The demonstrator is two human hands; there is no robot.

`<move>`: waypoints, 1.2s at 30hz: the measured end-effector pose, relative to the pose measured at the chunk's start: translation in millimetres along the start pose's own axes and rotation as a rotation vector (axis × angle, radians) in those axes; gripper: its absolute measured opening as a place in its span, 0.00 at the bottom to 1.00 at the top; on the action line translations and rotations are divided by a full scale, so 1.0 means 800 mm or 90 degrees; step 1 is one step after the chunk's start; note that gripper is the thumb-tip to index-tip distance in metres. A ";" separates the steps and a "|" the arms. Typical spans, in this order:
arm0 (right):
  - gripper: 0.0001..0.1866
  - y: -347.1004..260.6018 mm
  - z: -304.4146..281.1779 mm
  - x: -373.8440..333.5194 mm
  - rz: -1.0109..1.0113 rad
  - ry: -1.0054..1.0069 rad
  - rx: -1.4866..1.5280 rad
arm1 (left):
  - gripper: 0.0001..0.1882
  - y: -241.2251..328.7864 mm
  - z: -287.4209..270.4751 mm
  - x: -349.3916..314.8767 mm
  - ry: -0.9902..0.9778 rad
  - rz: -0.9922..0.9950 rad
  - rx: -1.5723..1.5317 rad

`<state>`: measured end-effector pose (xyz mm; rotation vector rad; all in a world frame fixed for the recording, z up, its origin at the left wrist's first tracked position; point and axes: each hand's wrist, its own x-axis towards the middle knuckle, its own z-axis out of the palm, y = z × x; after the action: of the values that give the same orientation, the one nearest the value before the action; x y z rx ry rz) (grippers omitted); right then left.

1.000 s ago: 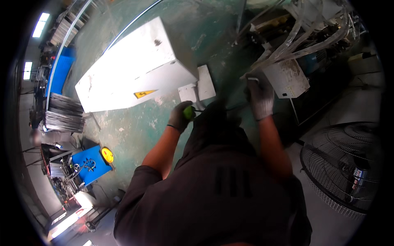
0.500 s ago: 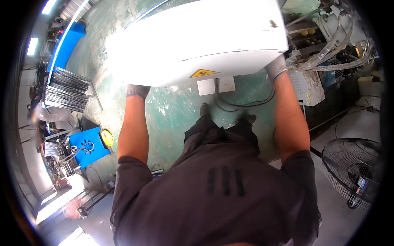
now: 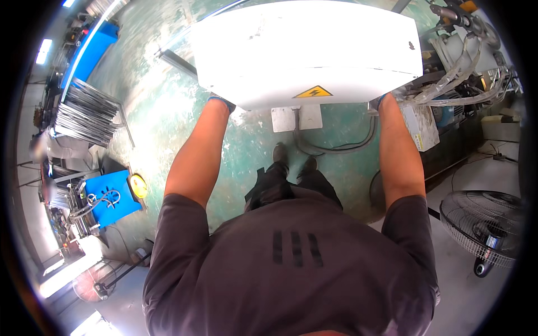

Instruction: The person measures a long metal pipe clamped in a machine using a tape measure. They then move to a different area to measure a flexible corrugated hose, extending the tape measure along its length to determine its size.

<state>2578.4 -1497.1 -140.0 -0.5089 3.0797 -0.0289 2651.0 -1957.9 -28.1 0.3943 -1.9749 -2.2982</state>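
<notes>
My gloved left hand and right hand grip the near underside corners of the white cabinet, fingers hidden beneath it so I cannot tell their curl, the cabinet above my shoes on the green floor.

Both gloved hands, left hand and right hand, grip the underside edges of a big white cabinet above a green floor; a fan stands at right.
</notes>
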 end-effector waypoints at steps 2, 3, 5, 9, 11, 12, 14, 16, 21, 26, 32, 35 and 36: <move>0.21 -0.004 0.006 0.002 -0.008 -0.004 0.002 | 0.24 -0.007 0.006 -0.004 0.014 -0.003 0.004; 0.21 -0.005 0.009 0.001 -0.015 -0.007 0.004 | 0.23 -0.010 0.008 -0.008 0.021 -0.005 0.004; 0.21 -0.009 0.015 0.000 -0.023 -0.006 0.009 | 0.23 -0.015 0.012 -0.013 0.032 -0.007 0.009; 0.20 -0.013 0.023 0.003 -0.038 -0.004 0.015 | 0.22 -0.022 0.015 -0.018 0.049 -0.009 0.016; 0.20 -0.015 0.023 0.003 -0.044 0.003 0.015 | 0.22 -0.025 0.015 -0.015 0.054 -0.010 0.014; 0.20 -0.019 0.025 0.000 -0.047 0.003 0.018 | 0.22 -0.026 0.013 -0.016 0.058 -0.011 0.015; 0.20 -0.022 0.026 -0.004 -0.047 0.006 0.017 | 0.21 -0.026 0.008 -0.019 0.060 -0.015 0.014; 0.20 -0.024 0.028 -0.011 -0.046 0.005 0.018 | 0.21 -0.028 0.006 -0.019 0.059 -0.021 0.010; 0.20 -0.030 0.034 -0.026 -0.049 0.005 0.010 | 0.20 -0.038 -0.005 -0.030 0.066 -0.034 0.006; 0.20 -0.047 0.039 -0.045 -0.065 -0.004 -0.011 | 0.20 -0.052 -0.027 -0.057 0.089 -0.054 -0.015; 0.19 -0.088 0.046 -0.051 -0.104 -0.012 -0.045 | 0.19 -0.067 -0.083 -0.102 0.141 -0.083 -0.038; 0.19 -0.120 0.049 -0.041 -0.139 -0.015 -0.072 | 0.19 -0.073 -0.122 -0.124 0.177 -0.097 -0.049; 0.19 -0.133 0.051 -0.035 -0.153 -0.017 -0.083 | 0.18 -0.075 -0.137 -0.134 0.191 -0.100 -0.049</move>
<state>2639.9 -1589.3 -177.6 -0.8739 2.9884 0.1736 2787.5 -2028.4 -86.8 0.8586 -1.7613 -2.2351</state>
